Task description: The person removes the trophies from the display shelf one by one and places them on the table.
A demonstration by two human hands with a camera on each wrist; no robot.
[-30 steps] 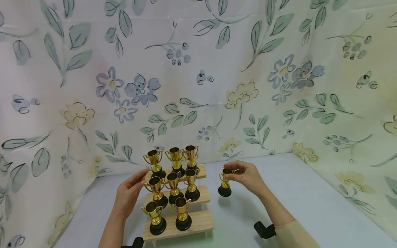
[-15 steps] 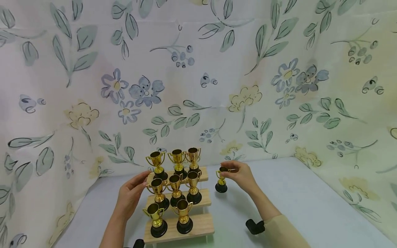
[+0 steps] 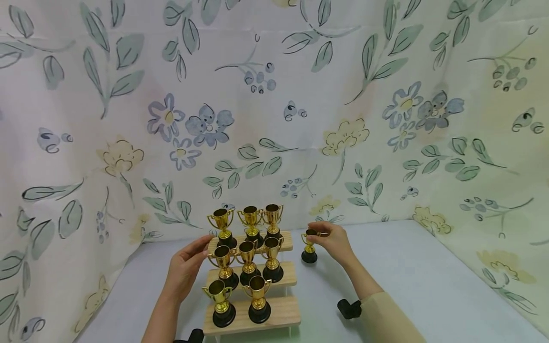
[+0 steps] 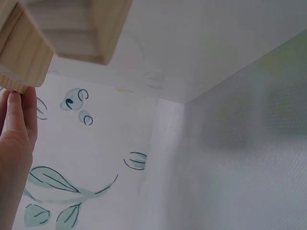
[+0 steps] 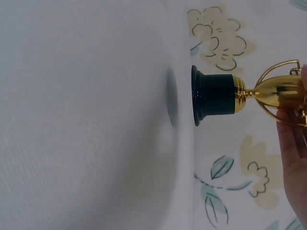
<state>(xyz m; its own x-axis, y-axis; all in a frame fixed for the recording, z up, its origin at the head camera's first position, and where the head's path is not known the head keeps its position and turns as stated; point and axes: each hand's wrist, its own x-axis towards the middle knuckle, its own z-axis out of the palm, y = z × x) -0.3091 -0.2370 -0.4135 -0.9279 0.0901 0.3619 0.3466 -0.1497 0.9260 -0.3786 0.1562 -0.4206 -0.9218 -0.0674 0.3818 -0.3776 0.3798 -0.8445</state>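
A three-step wooden stand (image 3: 279, 312) carries several small gold trophy cups with black bases. Its lowest step holds a left cup (image 3: 219, 297) and a right cup (image 3: 258, 300), with bare wood to their right. My left hand (image 3: 185, 269) grips the left end of the top step; in the left wrist view its fingertips (image 4: 15, 103) meet the end of the wooden board (image 4: 26, 57). To the right of the stand, my right hand (image 3: 334, 243) pinches another trophy cup (image 3: 309, 248) by its bowl. The cup is upright, its black base (image 5: 216, 93) close over the table.
A white cloth-covered table (image 3: 407, 281) lies under everything. Behind it hangs a floral curtain (image 3: 266, 119), which also runs along the left and right sides. A black wrist mount (image 3: 349, 308) sticks out beside the right sleeve.
My right hand has carried its trophy cup a little left toward the stand and slightly farther back. The left hand keeps its grip on the stand. The head view has shifted slightly.
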